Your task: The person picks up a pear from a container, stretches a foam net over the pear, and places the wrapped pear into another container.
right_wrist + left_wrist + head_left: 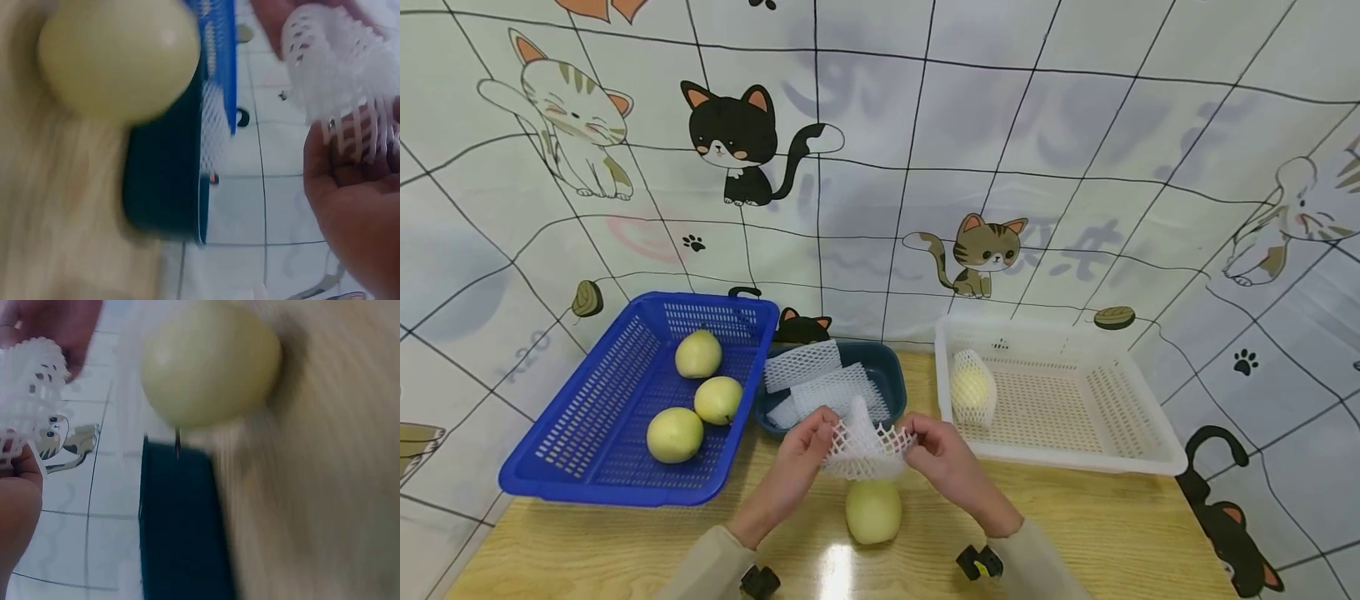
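Both hands hold a white foam net point(867, 450) stretched between them, above a pale yellow-green fruit point(873, 512) that sits on the table. The left hand point(801, 467) pinches the net's left edge, and the right hand point(951, 468) pinches its right edge. In the left wrist view the fruit point(211, 362) looms large, with the net point(28, 394) at the far left. The right wrist view shows the net point(344, 69) bunched, the right hand's point(359, 200) fingers curled at its open rim, and the fruit point(119, 59) at upper left.
A blue basket point(610, 492) with three fruits point(675, 435) stands at the left. Behind the hands, a dark green bin point(891, 379) holds several foam nets point(805, 365). At the right, a white basket point(1150, 408) contains one netted fruit point(972, 390). A cat-patterned cloth point(880, 167) hangs behind.
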`<state>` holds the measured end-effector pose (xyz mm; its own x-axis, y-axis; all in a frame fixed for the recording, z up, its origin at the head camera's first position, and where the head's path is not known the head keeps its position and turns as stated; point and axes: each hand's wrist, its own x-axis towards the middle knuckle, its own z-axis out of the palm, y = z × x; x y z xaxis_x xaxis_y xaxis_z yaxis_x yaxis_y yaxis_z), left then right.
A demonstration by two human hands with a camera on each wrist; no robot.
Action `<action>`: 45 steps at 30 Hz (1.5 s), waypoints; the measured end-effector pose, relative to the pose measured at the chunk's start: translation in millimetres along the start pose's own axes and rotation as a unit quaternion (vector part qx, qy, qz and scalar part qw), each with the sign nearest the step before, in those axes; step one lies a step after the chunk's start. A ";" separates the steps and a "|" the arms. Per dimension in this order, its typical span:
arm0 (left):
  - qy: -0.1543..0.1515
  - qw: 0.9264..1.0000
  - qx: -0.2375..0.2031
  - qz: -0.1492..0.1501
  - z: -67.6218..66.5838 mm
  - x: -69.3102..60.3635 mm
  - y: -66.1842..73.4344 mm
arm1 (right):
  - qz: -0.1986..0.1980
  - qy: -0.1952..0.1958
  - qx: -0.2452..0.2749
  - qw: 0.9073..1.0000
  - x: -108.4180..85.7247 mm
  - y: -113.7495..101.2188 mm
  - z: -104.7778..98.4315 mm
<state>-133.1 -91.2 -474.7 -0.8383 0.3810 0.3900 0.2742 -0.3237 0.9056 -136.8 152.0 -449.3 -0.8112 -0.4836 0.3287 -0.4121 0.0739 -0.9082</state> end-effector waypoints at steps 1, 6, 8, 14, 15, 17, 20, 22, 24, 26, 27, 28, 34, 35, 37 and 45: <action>-0.013 0.999 0.044 0.015 -2.9 -0.3 1.5 | -0.020 0.001 -0.038 0.999 0.4 0.8 -1.1; -0.070 0.964 0.254 0.043 -12.9 -3.0 8.7 | -0.101 -0.008 -0.178 0.979 1.3 5.8 -6.8; -0.082 0.938 0.331 0.059 -15.0 -2.8 7.7 | -0.129 -0.017 -0.203 0.970 1.5 8.0 -8.5; -0.111 0.886 0.435 0.114 -19.7 2.9 -3.1 | -0.209 -0.042 -0.283 0.935 3.9 11.7 -9.6; -0.112 0.879 0.448 0.121 -20.2 4.0 -4.1 | -0.216 -0.044 -0.302 0.927 4.4 11.8 -9.5; -0.110 0.863 0.475 0.132 -20.8 5.6 -6.1 | -0.224 -0.048 -0.342 0.911 5.0 13.1 -9.2; -0.111 0.838 0.513 0.150 -22.1 5.6 -10.4 | -0.224 -0.050 -0.386 0.894 4.5 18.2 -8.5; -0.115 0.821 0.536 0.161 -22.7 3.6 -15.1 | -0.223 -0.051 -0.403 0.886 3.8 23.1 -7.9; -0.118 0.807 0.554 0.167 -22.8 0.5 -21.0 | -0.221 -0.055 -0.416 0.881 3.4 28.8 -7.1; -0.116 0.799 0.566 0.164 -21.6 -2.9 -26.0 | -0.222 -0.060 -0.428 0.874 3.1 34.4 -5.9; -0.114 0.796 0.572 0.160 -20.8 -4.4 -28.4 | -0.224 -0.062 -0.436 0.869 3.0 37.2 -5.3; -0.112 0.795 0.576 0.155 -19.8 -5.6 -30.4 | -0.225 -0.065 -0.442 0.866 2.8 39.7 -4.7; -0.095 0.783 0.602 0.128 -14.5 -9.5 -38.0 | -0.237 -0.052 -0.471 0.848 0.6 49.8 0.9; -0.093 0.781 0.605 0.122 -14.2 -9.9 -38.7 | -0.234 -0.049 -0.474 0.848 0.3 50.9 1.9; -0.088 0.785 0.605 0.105 -14.2 -10.8 -39.5 | -0.224 -0.043 -0.477 0.849 0.1 52.6 3.7; -0.072 0.824 0.559 0.066 -16.9 -12.0 -44.5 | -0.125 -0.049 -0.465 0.875 -3.6 57.1 7.4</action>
<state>-143.3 -96.0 -522.5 -0.7232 0.5317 0.4407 0.6892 0.5972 0.4103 -154.3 151.5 -504.2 -0.6268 -0.6547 0.4225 -0.7678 0.6112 -0.1919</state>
